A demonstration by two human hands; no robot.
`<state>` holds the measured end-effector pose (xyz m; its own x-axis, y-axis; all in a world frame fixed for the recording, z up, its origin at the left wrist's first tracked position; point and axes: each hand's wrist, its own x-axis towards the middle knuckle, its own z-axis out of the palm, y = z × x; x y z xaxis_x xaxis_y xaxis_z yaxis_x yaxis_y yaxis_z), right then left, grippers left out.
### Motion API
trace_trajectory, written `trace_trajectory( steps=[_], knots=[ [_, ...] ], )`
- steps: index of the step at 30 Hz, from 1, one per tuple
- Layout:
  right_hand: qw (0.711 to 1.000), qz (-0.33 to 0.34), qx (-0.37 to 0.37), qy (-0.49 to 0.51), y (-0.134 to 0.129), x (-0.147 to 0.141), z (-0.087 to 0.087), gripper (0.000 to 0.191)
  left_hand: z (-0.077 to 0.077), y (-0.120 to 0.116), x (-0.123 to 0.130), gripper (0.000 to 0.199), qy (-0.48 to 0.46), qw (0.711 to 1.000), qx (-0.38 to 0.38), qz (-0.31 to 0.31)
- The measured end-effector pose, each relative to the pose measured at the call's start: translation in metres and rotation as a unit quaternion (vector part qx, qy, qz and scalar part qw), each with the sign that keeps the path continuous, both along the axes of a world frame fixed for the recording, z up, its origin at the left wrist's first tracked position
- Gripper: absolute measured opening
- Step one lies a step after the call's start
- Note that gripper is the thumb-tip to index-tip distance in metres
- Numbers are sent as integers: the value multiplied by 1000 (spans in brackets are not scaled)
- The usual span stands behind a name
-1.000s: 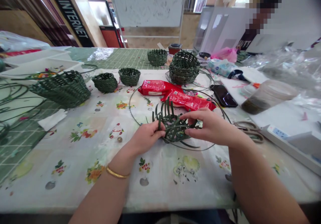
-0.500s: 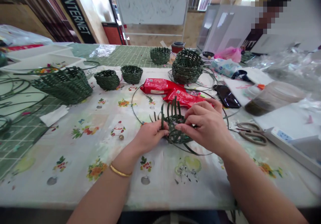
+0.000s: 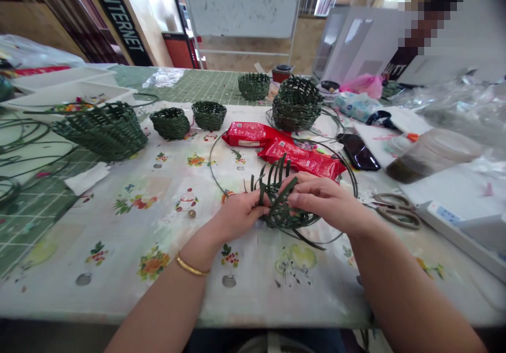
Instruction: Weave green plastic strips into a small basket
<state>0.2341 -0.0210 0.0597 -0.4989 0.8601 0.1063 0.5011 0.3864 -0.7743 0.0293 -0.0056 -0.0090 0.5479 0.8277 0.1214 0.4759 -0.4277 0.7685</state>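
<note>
Both my hands hold a half-woven basket of dark green strips point(image 3: 282, 217), its loose strip ends standing up and fanning out. My left hand point(image 3: 241, 214) grips its left side, and a gold bangle point(image 3: 190, 266) circles that wrist. My right hand point(image 3: 326, 200) pinches the strips from the right, fingers laid across the weave. A thin dark wire hoop point(image 3: 212, 166) lies on the floral tablecloth point(image 3: 118, 237) around the basket and passes under my hands. The underside of the weave is hidden by my fingers.
Several finished green baskets point(image 3: 171, 123) stand beyond my hands, with a larger one point(image 3: 103, 131) at left. Red snack packets point(image 3: 253, 134) lie ahead. To the right are a phone point(image 3: 358, 152), scissors point(image 3: 397, 212), a plastic jar point(image 3: 432, 155) and a power strip point(image 3: 446, 218).
My right hand has dropped from above the weave to its right side. The basket has shifted slightly right and turned, with its strip ends more upright. The view has drifted slightly.
</note>
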Motion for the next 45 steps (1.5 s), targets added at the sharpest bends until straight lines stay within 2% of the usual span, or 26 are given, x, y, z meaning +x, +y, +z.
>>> trace_trajectory(
  steps=[2, 4, 7, 10, 13, 16, 20, 25, 28, 31, 33, 35, 38, 42, 45],
  knots=[
    [998, -12, 34, -43, -4, 1, 2, 32, 0, 0, -1, 7, 0, 1000, -3, 1],
    [984, -53, 125, -117, -11, 2, 4, 27, 0, 0, -2, 6, 0, 1000, -8, 1],
    [928, -102, 281, -221, -23, 0, 7, 19, -1, 0, -2, 6, 16, 1000, -6, 12],
    [892, -82, 359, -263, -31, -3, 8, 18, 0, 0, 1, 8, 79, 995, 17, 60],
    [874, -57, 385, -291, -35, -4, 6, 18, 0, -1, 5, 12, 135, 984, 37, 107],
    [857, -66, 395, -324, -36, -3, 3, 19, 1, -3, 9, 15, 164, 975, 55, 140],
    [844, -121, 394, -342, -34, -5, 0, 16, 2, -6, 12, 19, 194, 958, 80, 195],
    [817, -228, 406, -339, -29, -6, 0, 12, 3, -1, 4, 23, 233, 925, 78, 290],
    [821, -217, 373, -375, -29, -2, 2, 13, 1, 4, -3, 21, 206, 927, 63, 308],
    [837, -157, 259, -455, -28, 1, -1, 15, -1, 6, -8, 16, 161, 943, 56, 285],
    [841, -155, 203, -478, -23, 0, -5, 12, -1, 6, -9, 13, 140, 953, 54, 264],
    [856, -166, 181, -455, -18, -4, -9, 14, 0, 6, -9, 11, 127, 959, 49, 248],
    [892, -178, 142, -389, -11, -14, -14, 28, 3, 4, -8, 9, 117, 962, 40, 242],
    [908, -229, 49, -348, 0, -23, -23, 43, 5, 5, -6, 7, 105, 966, 25, 236],
    [935, -192, -33, -298, 9, -21, -33, 47, 4, 7, -6, 8, 89, 967, 18, 236]
  ],
)
